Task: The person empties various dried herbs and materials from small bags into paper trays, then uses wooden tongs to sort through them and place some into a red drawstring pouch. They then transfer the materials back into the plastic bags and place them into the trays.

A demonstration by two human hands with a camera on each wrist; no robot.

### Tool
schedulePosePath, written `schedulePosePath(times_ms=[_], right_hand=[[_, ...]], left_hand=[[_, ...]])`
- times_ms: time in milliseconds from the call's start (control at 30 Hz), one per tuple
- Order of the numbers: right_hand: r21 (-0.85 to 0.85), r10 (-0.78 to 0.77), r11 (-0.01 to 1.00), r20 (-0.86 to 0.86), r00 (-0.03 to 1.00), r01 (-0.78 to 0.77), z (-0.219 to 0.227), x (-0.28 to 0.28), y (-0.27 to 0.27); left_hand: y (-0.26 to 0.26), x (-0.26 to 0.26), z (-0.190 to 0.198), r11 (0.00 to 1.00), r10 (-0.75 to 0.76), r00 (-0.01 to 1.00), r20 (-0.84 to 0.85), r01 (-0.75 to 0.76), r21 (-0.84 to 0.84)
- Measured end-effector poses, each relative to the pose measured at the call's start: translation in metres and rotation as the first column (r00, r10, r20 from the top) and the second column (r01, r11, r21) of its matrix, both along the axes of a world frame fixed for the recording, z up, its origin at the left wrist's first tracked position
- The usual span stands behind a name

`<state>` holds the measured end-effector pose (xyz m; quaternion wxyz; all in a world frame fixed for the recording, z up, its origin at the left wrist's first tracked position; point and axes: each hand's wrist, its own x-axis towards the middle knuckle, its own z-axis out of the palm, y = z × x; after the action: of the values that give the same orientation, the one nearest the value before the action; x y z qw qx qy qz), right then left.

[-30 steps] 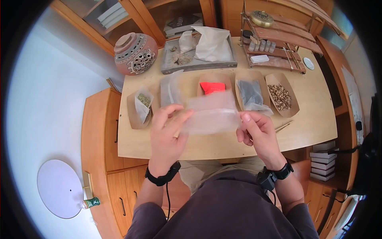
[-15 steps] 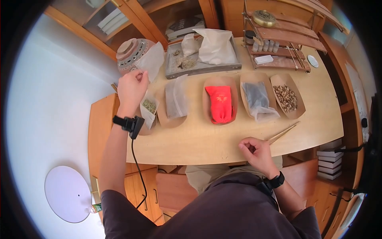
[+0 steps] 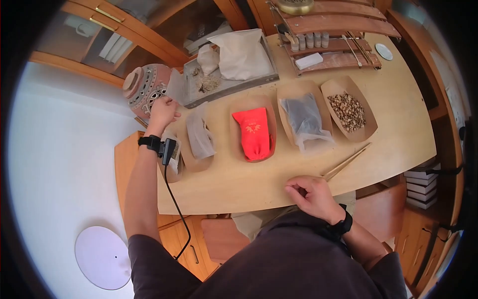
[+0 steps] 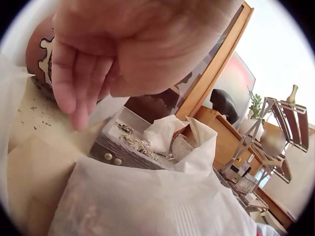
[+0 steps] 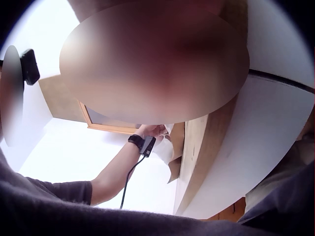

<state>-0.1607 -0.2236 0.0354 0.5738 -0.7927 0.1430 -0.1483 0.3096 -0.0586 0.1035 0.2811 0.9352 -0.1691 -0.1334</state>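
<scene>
My left hand (image 3: pixel 164 112) is at the back left of the table, its fingers relaxed and pointing down in the left wrist view. Just beyond the fingers, a translucent white bag (image 3: pixel 175 85) stands against the pink openwork pottery jar (image 3: pixel 149 84). Below this hand, a paper tray with a white herb pouch (image 3: pixel 174 159) is partly hidden by the wrist camera. Beside it a translucent bag (image 3: pixel 199 137) lies in another paper tray. My right hand (image 3: pixel 309 195) rests at the front table edge, loosely curled and holding nothing, near wooden tweezers (image 3: pixel 347 162).
A red drawstring pouch (image 3: pixel 255 134), a translucent bag with dark contents (image 3: pixel 303 117) and brown chopped pieces (image 3: pixel 346 112) sit in paper trays. Behind them stand a grey tray (image 3: pixel 229 89) with white pouches and dried bits, and a wooden rack (image 3: pixel 333 62) with small jars.
My left hand carried the translucent bag from between both hands to the jar at the back left; its fingers are now lower than the bag. My right hand let go and dropped to the table edge.
</scene>
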Motion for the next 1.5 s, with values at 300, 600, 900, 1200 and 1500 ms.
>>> schedulePosePath(times_ms=[300,600,900,1200,1500], right_hand=[[-0.035,0.024,0.999,0.092,0.995,-0.02,-0.009,-0.001,-0.003],[-0.119,0.031,0.993,0.076,0.997,-0.021,-0.012,-0.001,-0.001],[-0.151,-0.046,0.987,0.003,0.999,0.046,-0.01,0.002,0.012],[-0.148,-0.147,0.98,-0.083,0.986,0.134,-0.006,0.005,0.026],[-0.215,0.274,0.941,0.029,0.961,-0.262,0.052,0.085,0.072]], left_hand=[[-0.008,-0.133,0.043,0.939,-0.214,0.942,0.257,0.272,-0.213],[0.008,-0.293,-0.021,0.781,-0.356,0.916,-0.185,0.183,-0.597],[0.029,-0.312,-0.061,0.732,-0.356,0.911,-0.208,0.134,-0.668],[0.061,-0.31,-0.075,0.719,-0.306,0.942,-0.135,0.136,-0.681],[0.084,-0.304,-0.093,0.779,-0.257,0.963,0.076,0.253,-0.573]])
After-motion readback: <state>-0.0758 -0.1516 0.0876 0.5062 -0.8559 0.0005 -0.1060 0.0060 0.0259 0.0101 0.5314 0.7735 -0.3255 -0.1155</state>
